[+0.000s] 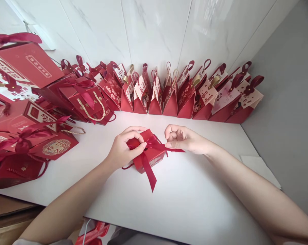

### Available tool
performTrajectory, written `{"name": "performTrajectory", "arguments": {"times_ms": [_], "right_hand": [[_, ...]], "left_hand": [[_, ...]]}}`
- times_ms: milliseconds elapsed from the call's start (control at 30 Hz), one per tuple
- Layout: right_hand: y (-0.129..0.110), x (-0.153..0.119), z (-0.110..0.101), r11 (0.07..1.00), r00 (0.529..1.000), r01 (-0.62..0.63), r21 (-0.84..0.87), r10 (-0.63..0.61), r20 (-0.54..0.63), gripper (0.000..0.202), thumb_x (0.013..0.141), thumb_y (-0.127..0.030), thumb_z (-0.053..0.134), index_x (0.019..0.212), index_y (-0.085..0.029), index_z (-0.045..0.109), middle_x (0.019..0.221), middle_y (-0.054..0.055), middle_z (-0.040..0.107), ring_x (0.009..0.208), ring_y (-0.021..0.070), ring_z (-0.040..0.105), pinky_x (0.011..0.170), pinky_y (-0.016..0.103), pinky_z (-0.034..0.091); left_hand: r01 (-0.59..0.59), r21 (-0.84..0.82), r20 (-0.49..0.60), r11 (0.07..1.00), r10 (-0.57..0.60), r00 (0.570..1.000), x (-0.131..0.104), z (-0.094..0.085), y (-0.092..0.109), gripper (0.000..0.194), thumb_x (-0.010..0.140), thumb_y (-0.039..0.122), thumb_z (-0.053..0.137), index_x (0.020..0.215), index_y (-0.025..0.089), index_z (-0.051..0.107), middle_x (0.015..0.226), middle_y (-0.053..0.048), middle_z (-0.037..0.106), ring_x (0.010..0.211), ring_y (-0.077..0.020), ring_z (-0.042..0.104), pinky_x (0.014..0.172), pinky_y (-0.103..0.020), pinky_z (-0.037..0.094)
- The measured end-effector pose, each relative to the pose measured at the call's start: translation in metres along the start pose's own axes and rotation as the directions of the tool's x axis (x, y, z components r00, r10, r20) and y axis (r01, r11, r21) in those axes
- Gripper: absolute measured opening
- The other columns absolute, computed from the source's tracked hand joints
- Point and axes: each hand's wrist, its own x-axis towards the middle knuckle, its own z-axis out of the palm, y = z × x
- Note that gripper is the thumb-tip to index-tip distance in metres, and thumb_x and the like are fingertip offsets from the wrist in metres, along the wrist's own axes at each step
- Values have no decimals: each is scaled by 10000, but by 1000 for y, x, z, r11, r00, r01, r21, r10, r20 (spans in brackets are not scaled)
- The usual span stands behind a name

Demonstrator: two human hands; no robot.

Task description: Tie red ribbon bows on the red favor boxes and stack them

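A small red gift box [154, 157] sits on the white table, with a dark red satin ribbon [149, 172] tied in a bow across its top. My left hand [125, 146] lies over the box's left side, its thumb and fingers closed on the bow near the knot; part of the loop is hidden under the fingers. To the right of the box, my right hand [181, 139] pinches the other ribbon tail between thumb and forefinger, holding it out sideways. One tail hangs down the box's front. Dark red cord shows at both sides of the box.
A row of red peaked gift boxes [170, 109] with ribbon loops stands along the tiled wall. Stacked red boxes [23, 132] with bows and cord handles fill the left side. A white sheet [259, 168] lies at the right edge; a red plastic thing [95, 233] is below the table.
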Motion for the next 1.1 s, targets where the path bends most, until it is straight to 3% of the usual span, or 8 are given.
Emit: {"name": "performTrajectory", "arguments": {"times_ms": [300, 533, 600, 733, 767, 900, 1000, 1100], "right_hand": [[-20, -18, 38, 937, 988, 107, -333, -63, 139, 166, 823, -149, 706, 796, -166, 543, 701, -39, 593, 596, 69, 544, 538, 177, 444], [-21, -24, 56, 912, 948, 68, -405, 68, 311, 145, 852, -33, 586, 824, -175, 585, 760, -4, 696, 702, 121, 703, 606, 194, 513], [-21, -26, 51, 917, 902, -25, -398, 192, 386, 138, 831, -50, 624, 885, -176, 618, 753, -2, 702, 695, 131, 704, 621, 210, 527], [-27, -28, 32, 886, 672, -343, -313, 464, 577, 277, 773, -235, 767, 1014, -171, 646, 652, -20, 670, 558, 135, 665, 523, 212, 535], [-29, -27, 26, 887, 681, -363, -285, 462, 569, 276, 785, -283, 764, 1005, -162, 651, 615, -26, 645, 525, 129, 645, 483, 202, 517], [-27, -15, 11, 979, 985, -112, -171, 132, 108, 210, 879, -355, 681, 850, -155, 626, 523, -74, 498, 429, 46, 449, 400, 135, 343], [-15, -4, 8, 991, 982, 12, -134, -37, -185, 203, 896, -356, 665, 851, -167, 607, 566, -76, 482, 448, 38, 369, 404, 151, 281], [-5, 1, 8, 995, 983, 33, -89, -48, -175, 169, 890, -330, 673, 883, -167, 628, 679, -31, 569, 540, 69, 481, 473, 185, 375]], "left_hand": [[17, -4, 26, 1000, -17, 1000, 2, -2, -1, 93, 816, 274, 658, 766, 200, 630, 1259, -74, 629, 1161, -264, 597, 1054, -445, 433], [-17, 7, 58, 1000, 17, 998, 4, -3, -1, 110, 843, 283, 649, 781, 192, 641, 1270, -82, 622, 1169, -247, 591, 1063, -423, 425], [-30, -16, 100, 999, 32, 994, 6, -6, -1, 120, 844, 299, 656, 800, 189, 634, 1276, -92, 609, 1184, -251, 582, 1077, -430, 413], [-102, -57, 234, 993, 113, 966, 6, -16, 4, 441, 727, 361, 784, 1098, 217, 594, 1426, -115, 466, 1341, -300, 448, 1137, -471, 353], [-113, -61, 270, 992, 126, 955, 5, -19, 6, 580, 692, 380, 812, 1192, 233, 556, 1465, -118, 415, 1375, -312, 403, 1147, -478, 341], [-53, -42, 401, 998, 66, 914, 1, -31, 10, 953, 642, 430, 842, 1439, 292, 338, 1536, -122, 304, 1397, -332, 375, 1140, -477, 365], [17, 8, 461, 1000, -19, 887, 0, -37, 9, 1150, 594, 438, 869, 1511, 322, 184, 1571, -120, 248, 1406, -354, 360, 1130, -481, 385], [57, 7, 503, 998, -53, 863, -1, -39, 9, 1181, 593, 389, 874, 1526, 343, 152, 1574, -122, 252, 1352, -368, 435, 1068, -471, 460]]}}
